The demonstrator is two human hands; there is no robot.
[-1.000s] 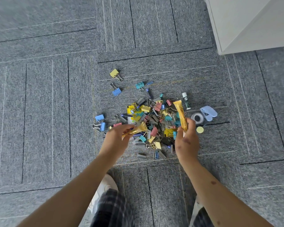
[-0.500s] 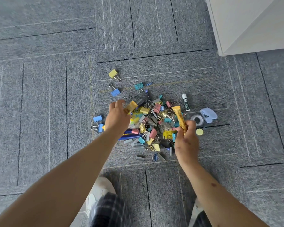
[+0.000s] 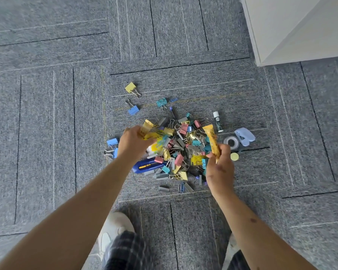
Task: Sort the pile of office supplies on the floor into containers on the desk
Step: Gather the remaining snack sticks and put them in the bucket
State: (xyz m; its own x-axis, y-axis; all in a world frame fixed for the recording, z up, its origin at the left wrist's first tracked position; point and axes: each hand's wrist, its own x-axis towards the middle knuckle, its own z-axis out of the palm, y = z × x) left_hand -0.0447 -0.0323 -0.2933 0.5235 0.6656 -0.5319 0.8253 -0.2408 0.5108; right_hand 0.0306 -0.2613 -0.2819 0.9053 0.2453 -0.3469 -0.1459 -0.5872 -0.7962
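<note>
A pile of coloured binder clips and staple strips lies on the grey carpet. My left hand hovers over the pile's left side and grips a yellow sachet, whose end sticks up past my fingers. My right hand holds a second orange-yellow sachet at the pile's right edge. A blue utility knife lies at the pile's near left. The desk containers are out of view.
Right of the pile lie a white and black tube, a tape roll, a pale blue clip and a yellow disc. Stray clips lie to the far left. A white cabinet stands at top right. My shoe is below.
My left hand moved away from me across the pile's left side, carrying its yellow sachet, and uncovered the blue utility knife. My right hand stayed at the pile's right edge with its sachet.
</note>
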